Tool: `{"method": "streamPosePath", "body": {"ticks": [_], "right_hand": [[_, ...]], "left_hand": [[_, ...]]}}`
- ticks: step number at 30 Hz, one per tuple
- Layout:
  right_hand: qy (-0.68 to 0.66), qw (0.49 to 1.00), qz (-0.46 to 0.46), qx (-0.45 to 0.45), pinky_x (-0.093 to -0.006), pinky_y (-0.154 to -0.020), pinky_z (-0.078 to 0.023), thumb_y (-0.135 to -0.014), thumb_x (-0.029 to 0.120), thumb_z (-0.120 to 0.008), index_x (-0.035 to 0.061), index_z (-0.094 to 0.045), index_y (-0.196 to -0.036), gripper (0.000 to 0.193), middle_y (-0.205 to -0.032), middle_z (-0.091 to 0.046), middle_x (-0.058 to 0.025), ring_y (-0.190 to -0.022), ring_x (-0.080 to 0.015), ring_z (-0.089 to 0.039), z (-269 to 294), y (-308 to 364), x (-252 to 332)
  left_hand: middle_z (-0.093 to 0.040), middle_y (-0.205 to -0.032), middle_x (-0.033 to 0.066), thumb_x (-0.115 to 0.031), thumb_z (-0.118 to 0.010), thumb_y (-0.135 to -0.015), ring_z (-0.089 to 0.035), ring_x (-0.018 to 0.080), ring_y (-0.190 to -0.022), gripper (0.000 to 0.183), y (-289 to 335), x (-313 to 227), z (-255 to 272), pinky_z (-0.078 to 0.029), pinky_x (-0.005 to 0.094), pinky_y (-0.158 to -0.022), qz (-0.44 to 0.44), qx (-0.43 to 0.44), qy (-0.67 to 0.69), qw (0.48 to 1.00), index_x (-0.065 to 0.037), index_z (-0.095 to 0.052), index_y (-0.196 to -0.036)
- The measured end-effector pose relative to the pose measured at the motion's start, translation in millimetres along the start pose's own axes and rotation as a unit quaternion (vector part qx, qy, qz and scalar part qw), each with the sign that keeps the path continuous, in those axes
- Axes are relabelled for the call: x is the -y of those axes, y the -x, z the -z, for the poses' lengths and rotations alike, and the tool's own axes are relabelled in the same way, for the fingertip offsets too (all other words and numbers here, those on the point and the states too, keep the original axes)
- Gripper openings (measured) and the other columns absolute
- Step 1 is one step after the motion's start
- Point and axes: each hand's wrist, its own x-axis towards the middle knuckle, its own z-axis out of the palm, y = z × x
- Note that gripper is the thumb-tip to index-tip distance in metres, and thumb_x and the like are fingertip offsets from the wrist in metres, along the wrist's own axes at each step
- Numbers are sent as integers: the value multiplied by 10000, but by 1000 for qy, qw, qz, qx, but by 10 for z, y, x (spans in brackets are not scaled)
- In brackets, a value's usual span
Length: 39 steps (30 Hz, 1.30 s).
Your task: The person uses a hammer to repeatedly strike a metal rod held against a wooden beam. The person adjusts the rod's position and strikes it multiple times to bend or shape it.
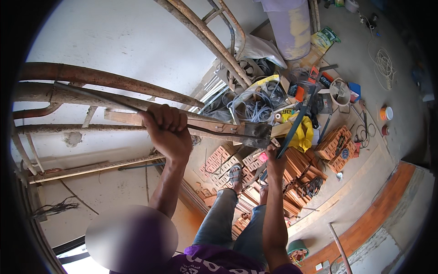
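My left hand [166,130], raised at the left of centre, is closed in a fist around a thin dark metal rod [98,97]. A thin dark length also runs right from the fist toward a grey, stained square piece [258,135]; whether it is the same rod I cannot tell. A wooden plank [212,129] lies behind it. My right hand [274,160], lower and to the right, is closed around a long dark metal bar [297,119] that slants up to the right. The square piece is just above the right hand; contact between them is unclear.
Rusty scaffold pipes [109,81] stand along the white wall at left. Below are stacked hollow bricks [332,144], reddish long pieces [292,182], a yellow bag [303,136], tangled clear tubing [260,107], a bucket [340,92] and a large pale barrel [288,29]. A green basket [297,249] sits lower right.
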Motion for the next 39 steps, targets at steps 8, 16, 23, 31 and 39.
{"method": "streamPosePath", "body": {"ticks": [8,16,23,31,39], "right_hand": [[103,995,7,-12,-247,-548,-307,-929,298,-660,-44,-680,-995,349,-631,-322,60,-594,-69,-304,520,507,-54],[-39,997,-60,-2,-281,-494,-495,-943,307,-625,-6,-532,-779,365,-601,-530,-27,-483,-124,-545,1213,1294,-308],[210,977,38,13,-270,-443,-345,-927,433,-619,62,-474,-727,446,-571,-466,-1,-482,-93,-449,1447,1637,-493],[158,987,8,-27,-299,-466,-272,-986,446,-484,73,-414,-675,491,-568,-381,24,-512,-89,-349,1216,1634,-324],[244,968,45,17,-266,-469,-313,-978,550,-441,11,-557,-923,554,-611,-428,19,-532,-70,-392,1300,1458,-124]], "left_hand": [[-174,-563,-34,-478,-316,-1040,-132,108,-483,507,-154,714,635,-145,276,-437,85,-169,28,981,-165,-275,-643],[-205,-595,-20,-548,-377,-1003,-202,127,-542,530,22,1004,581,-253,291,-529,136,-95,47,985,-144,-272,-676],[-470,-735,-5,-482,-442,-1007,-432,128,-683,456,61,1055,705,-421,308,-692,106,-39,-45,993,-93,-494,-774],[-669,-829,23,-282,-642,-939,-568,94,-758,279,-81,807,1074,-431,270,-691,254,192,-408,856,-27,-664,-1052],[-679,-846,33,-348,-697,-901,-497,44,-665,330,-341,1153,1509,-387,197,-587,433,154,-346,818,-26,-650,-958]]}}
